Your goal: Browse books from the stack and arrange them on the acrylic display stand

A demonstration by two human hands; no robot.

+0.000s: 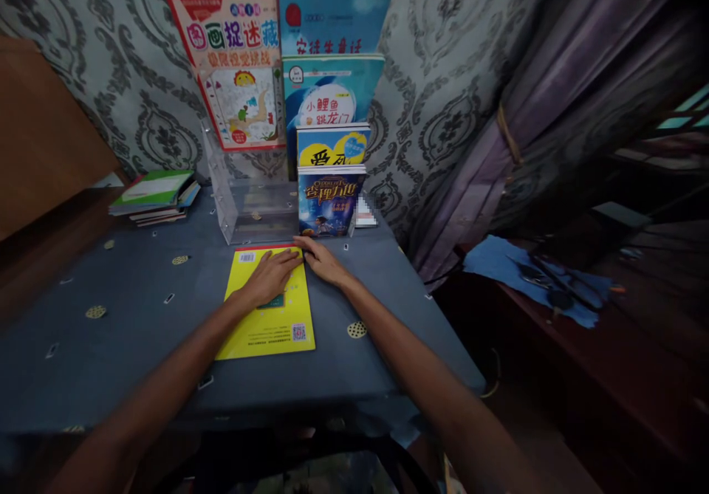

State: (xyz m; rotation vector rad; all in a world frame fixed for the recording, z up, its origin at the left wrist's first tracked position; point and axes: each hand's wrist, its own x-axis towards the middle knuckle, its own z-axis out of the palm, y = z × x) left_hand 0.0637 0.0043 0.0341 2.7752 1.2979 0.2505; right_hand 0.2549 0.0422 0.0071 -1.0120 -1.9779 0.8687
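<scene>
A yellow book (pixel 260 339) lies flat on the table in front of me, its back cover with a barcode and a QR code facing up. My left hand (pixel 270 278) rests on the cover, fingers stretched out and open. At the book's upper right corner is my right hand (pixel 324 261), its fingers extended and touching the edge there. Just beyond my hands stands a clear acrylic rack (pixel 221 191). Its right side holds a dark blue book (pixel 329 202), a blue-and-yellow book (pixel 332 147), a teal book (pixel 332 88) and a blue book (pixel 337 21). A red-edged picture book (pixel 238 73) stands at its upper left.
A stack of books (pixel 158 195) sits at the table's back left. Behind the rack is a patterned wall (pixel 432 58), with a tied purple curtain (pixel 487 154) to the right. A blue cloth (pixel 498 258) with dark items lies on a lower surface beyond the table's right edge.
</scene>
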